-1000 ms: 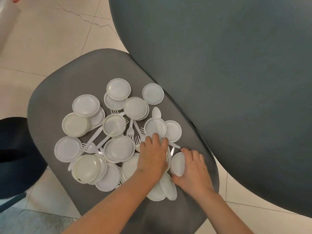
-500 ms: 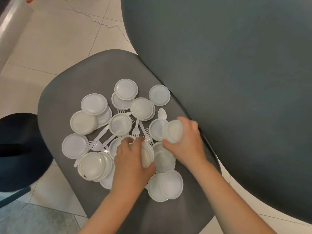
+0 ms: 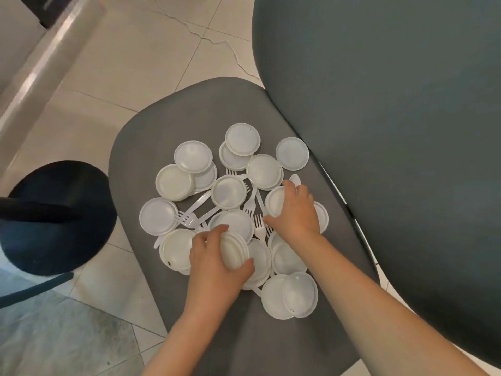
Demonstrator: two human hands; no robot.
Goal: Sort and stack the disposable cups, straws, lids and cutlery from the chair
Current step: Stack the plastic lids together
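A stack of lids (image 3: 235, 252) stands on edge in the left hand (image 3: 214, 264), whose fingers and thumb curl round it, low over the chair seat (image 3: 141, 147). The right hand (image 3: 296, 213) grips 1 lid (image 3: 274, 202) lying flat nearby. Loose lids (image 3: 193, 156) and forks (image 3: 250, 203) are scattered over the seat.

A black stool (image 3: 62, 229) stands on the pale tiled floor (image 3: 151, 58).
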